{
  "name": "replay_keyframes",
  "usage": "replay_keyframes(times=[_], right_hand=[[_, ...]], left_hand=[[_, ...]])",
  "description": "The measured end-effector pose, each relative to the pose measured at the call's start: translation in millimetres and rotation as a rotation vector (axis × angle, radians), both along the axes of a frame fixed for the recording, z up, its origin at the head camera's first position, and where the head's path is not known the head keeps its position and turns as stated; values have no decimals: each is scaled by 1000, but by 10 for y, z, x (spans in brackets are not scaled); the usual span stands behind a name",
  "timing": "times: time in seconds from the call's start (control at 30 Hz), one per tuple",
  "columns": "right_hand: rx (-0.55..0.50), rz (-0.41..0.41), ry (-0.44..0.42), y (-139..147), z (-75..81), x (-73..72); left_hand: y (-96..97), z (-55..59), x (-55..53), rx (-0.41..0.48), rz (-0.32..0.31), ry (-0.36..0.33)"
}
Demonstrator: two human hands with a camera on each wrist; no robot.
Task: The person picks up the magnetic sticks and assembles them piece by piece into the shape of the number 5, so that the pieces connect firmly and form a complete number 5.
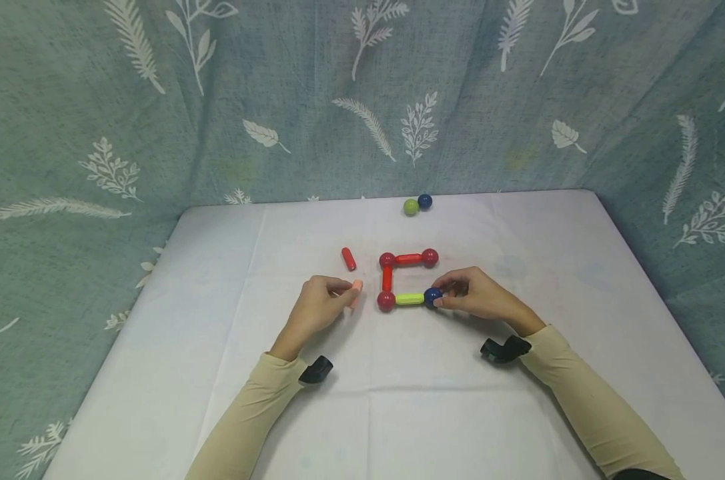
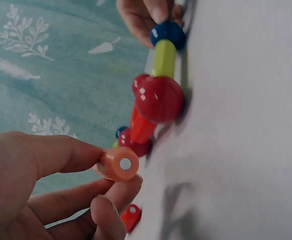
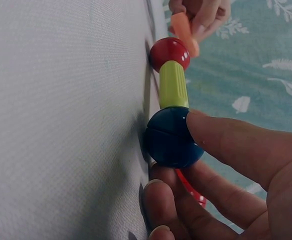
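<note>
An orange magnetic rod is pinched between thumb and fingers of my left hand, held just above the table, its round metal tip facing the left wrist camera. My right hand grips a blue ball at the near right end of a joined shape. From that ball a yellow-green rod runs left to a red ball. A red rod leads back to a second red ball, and another red rod reaches a third red ball.
One loose red rod lies behind my left hand. At the table's far edge sit a green ball and another blue ball, side by side. A leaf-patterned curtain hangs behind the white table.
</note>
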State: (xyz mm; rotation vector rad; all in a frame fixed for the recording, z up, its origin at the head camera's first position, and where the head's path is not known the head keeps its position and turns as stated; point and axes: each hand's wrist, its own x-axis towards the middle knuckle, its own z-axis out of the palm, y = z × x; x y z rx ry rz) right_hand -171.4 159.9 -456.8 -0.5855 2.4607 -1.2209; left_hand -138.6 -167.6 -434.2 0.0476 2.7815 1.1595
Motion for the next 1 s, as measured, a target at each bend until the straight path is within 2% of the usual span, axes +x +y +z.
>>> replay_keyframes(times=[0.27,0.43,0.73,1.0], right_hand=[[-5,-1,1,0,14,4],[-12,2,3,4,6,-2],[-17,10,0,12,-5,-8],[-6,21,4,18,-15,-8]], left_hand=[[73,61,59,167,-22,-87],[186,62,104,208,-50,-128],[364,-4,156,269,-114,-144],[477,-44,195,291,-127,-188]])
